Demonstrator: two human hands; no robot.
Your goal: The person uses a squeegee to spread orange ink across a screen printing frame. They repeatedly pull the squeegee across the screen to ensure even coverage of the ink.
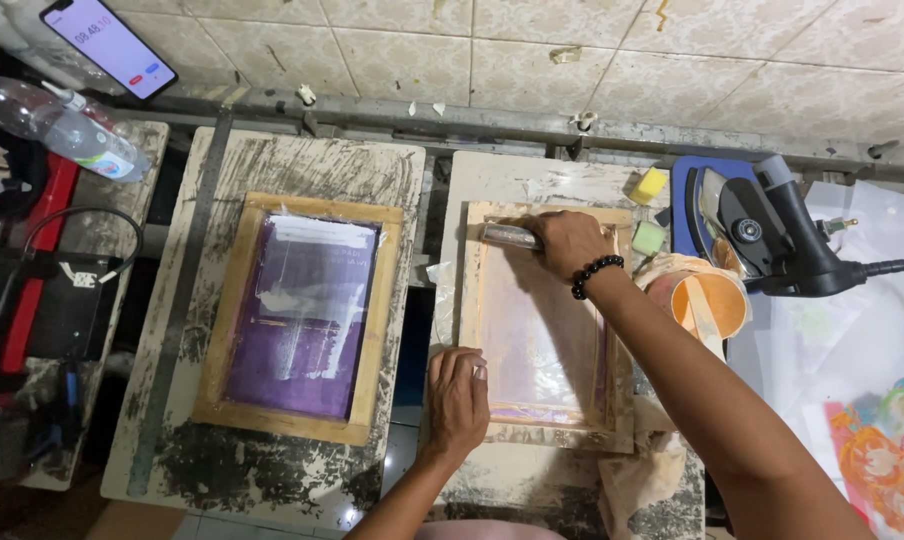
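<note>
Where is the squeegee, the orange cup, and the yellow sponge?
squeegee (pixel 509 236), head view, on the grey bar left of the right hand.
orange cup (pixel 714 305), head view, on its inner wall.
yellow sponge (pixel 649 185), head view, on its top face.

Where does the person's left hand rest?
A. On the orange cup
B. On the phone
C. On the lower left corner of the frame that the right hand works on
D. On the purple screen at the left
C: the left hand presses the lower left corner of the frame, while the right hand holds a squeegee at its top.
</note>
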